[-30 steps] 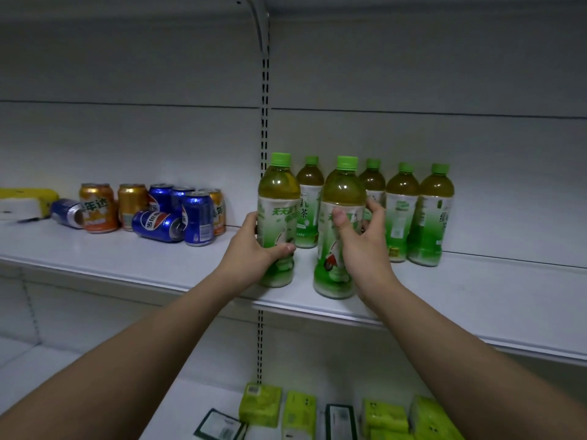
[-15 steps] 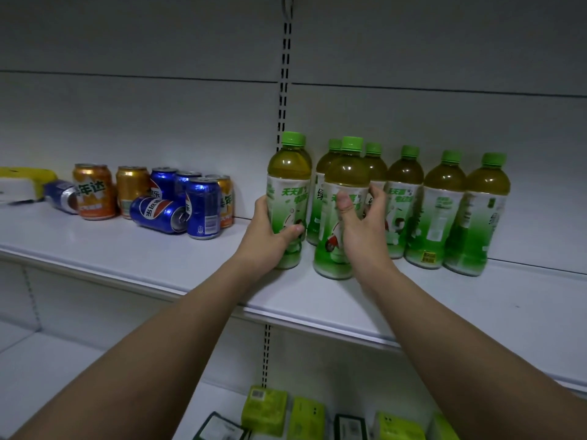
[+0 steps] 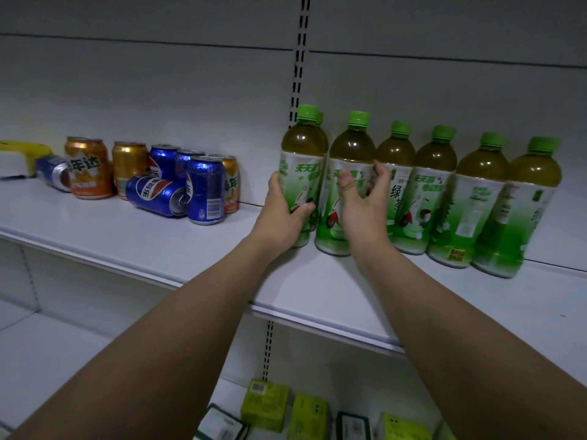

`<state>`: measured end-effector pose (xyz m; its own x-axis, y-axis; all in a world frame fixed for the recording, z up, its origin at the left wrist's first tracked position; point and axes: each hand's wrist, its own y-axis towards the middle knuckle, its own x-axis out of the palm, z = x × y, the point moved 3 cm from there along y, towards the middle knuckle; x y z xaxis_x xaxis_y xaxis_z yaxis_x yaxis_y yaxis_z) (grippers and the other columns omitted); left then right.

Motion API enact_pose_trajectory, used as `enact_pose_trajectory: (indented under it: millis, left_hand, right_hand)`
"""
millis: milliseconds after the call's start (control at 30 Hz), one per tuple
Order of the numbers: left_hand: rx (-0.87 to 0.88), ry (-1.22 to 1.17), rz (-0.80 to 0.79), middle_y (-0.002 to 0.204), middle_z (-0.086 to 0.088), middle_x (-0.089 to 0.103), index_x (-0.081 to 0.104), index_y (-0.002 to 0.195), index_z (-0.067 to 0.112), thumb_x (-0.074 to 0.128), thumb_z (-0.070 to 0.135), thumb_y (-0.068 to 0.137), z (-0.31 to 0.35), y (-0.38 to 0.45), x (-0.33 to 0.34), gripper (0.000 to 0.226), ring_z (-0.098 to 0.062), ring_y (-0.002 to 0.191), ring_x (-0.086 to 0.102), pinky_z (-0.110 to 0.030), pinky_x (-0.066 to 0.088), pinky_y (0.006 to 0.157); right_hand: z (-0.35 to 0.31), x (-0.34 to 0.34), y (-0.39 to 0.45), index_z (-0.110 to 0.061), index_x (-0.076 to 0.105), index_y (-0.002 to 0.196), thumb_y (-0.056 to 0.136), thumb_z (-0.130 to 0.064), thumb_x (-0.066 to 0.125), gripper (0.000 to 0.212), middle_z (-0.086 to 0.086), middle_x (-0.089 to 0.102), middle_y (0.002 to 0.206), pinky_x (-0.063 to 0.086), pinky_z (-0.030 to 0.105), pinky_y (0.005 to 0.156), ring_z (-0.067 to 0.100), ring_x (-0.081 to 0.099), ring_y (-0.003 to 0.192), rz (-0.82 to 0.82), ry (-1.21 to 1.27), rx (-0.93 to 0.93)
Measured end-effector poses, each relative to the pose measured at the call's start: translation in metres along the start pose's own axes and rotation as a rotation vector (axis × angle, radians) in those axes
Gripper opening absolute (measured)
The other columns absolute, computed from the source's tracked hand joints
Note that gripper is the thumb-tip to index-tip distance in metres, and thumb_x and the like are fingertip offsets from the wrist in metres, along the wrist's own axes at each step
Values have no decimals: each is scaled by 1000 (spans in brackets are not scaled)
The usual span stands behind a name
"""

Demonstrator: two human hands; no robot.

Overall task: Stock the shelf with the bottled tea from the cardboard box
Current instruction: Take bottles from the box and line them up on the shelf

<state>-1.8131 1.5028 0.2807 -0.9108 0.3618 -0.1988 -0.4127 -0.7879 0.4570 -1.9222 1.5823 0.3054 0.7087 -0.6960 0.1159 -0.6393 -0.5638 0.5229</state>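
Note:
Several green-capped tea bottles stand in a row on the white shelf (image 3: 158,246). My left hand (image 3: 284,217) is wrapped around the leftmost tea bottle (image 3: 301,154), which stands upright on the shelf with another bottle's cap just behind it. My right hand (image 3: 362,211) holds the second tea bottle (image 3: 351,147) loosely, thumb on the label and fingers curled between it and the third bottle (image 3: 395,150). More bottles (image 3: 479,192) continue to the right. The cardboard box is out of view.
Blue and orange soda cans (image 3: 203,188) stand and lie on the shelf to the left, beside a yellow object (image 3: 28,149) at the far left. A slotted upright (image 3: 298,58) runs up the back wall. Green boxes (image 3: 265,404) lie on the lower shelf.
Both held bottles have moved back from the shelf's front edge into line with the row. My right hand's grip has loosened. The view has come closer.

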Motion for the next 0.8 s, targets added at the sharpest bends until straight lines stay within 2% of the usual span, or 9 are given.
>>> enact_pose_trajectory:
  millis: [100, 233, 333, 400, 500, 600, 667, 733, 800]
  left_hand:
    - [1, 2, -2, 139, -2, 48, 19, 141, 28, 60, 14, 91, -4, 5, 1, 66, -16, 126, 49, -41, 42, 108]
    - [-5, 6, 2, 139, -3, 46, 18, 140, 31, 60, 15, 91, -9, 8, 3, 67, -18, 126, 49, -42, 42, 108]
    - [-43, 58, 16, 140, -5, 45, 19, 140, 29, 59, 16, 91, -6, 8, 3, 64, -20, 127, 48, -42, 41, 108]
    - [-117, 147, 29, 142, -9, 42, 18, 141, 24, 59, 19, 92, 1, 12, 3, 64, -26, 129, 46, -44, 40, 109]
    - [-345, 362, 25, 144, -19, 39, 14, 146, 8, 56, 33, 93, 11, 11, 0, 73, -36, 129, 45, -47, 40, 107]
    - [-407, 577, -114, 140, -18, 47, 29, 143, 6, 57, 51, 82, 10, -7, -3, 81, -36, 126, 48, -48, 39, 108]
    - [-349, 678, -190, 133, -10, 56, 42, 137, 18, 48, 66, 68, 0, -13, -3, 84, -32, 121, 52, -50, 41, 104]
    - [-311, 753, -208, 128, -6, 59, 48, 129, 27, 38, 74, 63, -14, -12, -3, 81, -30, 117, 53, -51, 44, 99]
    - [-292, 784, -205, 125, -6, 60, 52, 124, 30, 33, 75, 64, 9, -34, -3, 78, -30, 113, 54, -51, 46, 96]
  right_hand:
    - [3, 2, 2, -28, 30, 142, 94, -32, 58, 56, -11, 45, 129, 37, 12, 82, 7, 44, 116, 7, 0, -4]
    - [4, 2, 5, -27, 29, 144, 94, -32, 58, 59, -5, 44, 142, 37, 21, 92, 5, 42, 117, 11, 6, 3]
    - [2, 2, 4, -27, 28, 145, 94, -31, 57, 59, -4, 43, 143, 36, 21, 90, 5, 41, 117, 10, -5, 19]
    - [-2, 1, 3, -28, 28, 146, 95, -27, 57, 59, -4, 44, 143, 37, 18, 85, 9, 43, 121, -3, -11, 45]
    - [-9, -4, -3, -32, 25, 148, 95, -20, 57, 63, -4, 44, 147, 38, 26, 95, 15, 43, 132, -62, -96, 107]
    - [-16, -17, -15, -20, 41, 139, 93, -10, 57, 50, 2, 54, 137, 43, 38, 104, 21, 51, 126, -113, -223, 239]
    - [-23, -31, -27, -11, 46, 132, 93, -12, 60, 42, 8, 59, 128, 47, 35, 95, 23, 57, 113, -136, -276, 348]
    - [-33, -44, -40, -9, 45, 130, 93, -19, 61, 41, 7, 57, 116, 46, 32, 85, 20, 54, 99, -176, -328, 401]
    - [-41, -55, -50, -10, 46, 129, 94, -25, 58, 40, 4, 52, 112, 47, 35, 89, 19, 51, 99, -208, -391, 424]
